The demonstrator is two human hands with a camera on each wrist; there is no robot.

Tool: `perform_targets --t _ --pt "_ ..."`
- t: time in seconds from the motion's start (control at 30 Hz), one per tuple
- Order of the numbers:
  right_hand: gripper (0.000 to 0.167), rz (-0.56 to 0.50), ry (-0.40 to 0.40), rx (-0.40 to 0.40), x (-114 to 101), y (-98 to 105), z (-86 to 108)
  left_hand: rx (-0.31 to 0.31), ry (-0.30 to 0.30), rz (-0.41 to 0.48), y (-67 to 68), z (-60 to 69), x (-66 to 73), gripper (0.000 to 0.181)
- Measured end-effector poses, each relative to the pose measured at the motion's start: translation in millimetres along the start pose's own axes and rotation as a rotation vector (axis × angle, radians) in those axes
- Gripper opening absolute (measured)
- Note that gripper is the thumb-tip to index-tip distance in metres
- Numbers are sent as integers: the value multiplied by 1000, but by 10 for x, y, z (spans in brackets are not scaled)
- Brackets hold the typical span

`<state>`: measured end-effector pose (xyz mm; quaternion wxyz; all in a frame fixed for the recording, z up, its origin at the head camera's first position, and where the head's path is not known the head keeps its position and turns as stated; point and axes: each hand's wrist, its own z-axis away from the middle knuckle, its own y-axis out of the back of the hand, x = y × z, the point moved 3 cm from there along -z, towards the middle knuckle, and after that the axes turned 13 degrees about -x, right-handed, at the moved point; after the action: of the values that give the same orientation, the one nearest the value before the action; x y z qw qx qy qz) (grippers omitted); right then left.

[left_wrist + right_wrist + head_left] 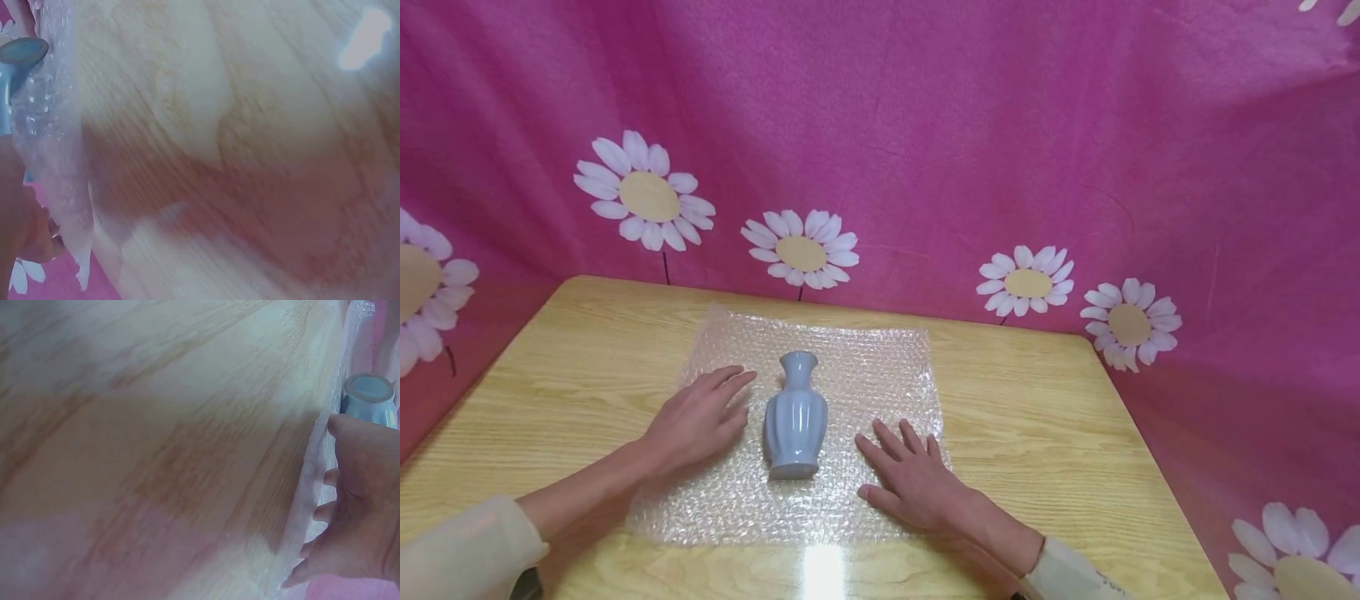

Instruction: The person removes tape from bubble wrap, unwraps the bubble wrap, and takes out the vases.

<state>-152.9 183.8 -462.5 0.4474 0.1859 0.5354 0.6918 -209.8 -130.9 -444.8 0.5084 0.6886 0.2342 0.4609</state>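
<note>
A glossy grey-blue vase [797,421] with a flared neck lies on its side on a sheet of bubble wrap [730,508], its mouth toward the back and its base toward me. To the left of the vase is my left hand [700,417], over the wrap's left part with fingers extended and holding nothing. My right hand [913,479] rests with spread fingers on the right part of the wrap, apart from the vase. Both wrist views catch the vase's base, with the left hand [25,212] and the right hand [362,506] at the edges.
The bubble wrap lies on a light wood-grain table [1022,417]. Behind and beside the table hangs a magenta cloth [917,150] printed with large white daisies. Bright glare shows on the table's near side.
</note>
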Motion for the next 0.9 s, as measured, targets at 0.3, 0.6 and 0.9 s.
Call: perform_targets --t 0.3,0.6,0.9 --pt "68 2 -1 2 2 3 -4 -16 37 180 -8 2 73 46" --pt "68 -1 -3 -3 1 -2 3 -19 36 281 -24 18 143 48" --pt "68 -4 -3 -1 2 0 4 -46 62 412 -58 -29 191 56"
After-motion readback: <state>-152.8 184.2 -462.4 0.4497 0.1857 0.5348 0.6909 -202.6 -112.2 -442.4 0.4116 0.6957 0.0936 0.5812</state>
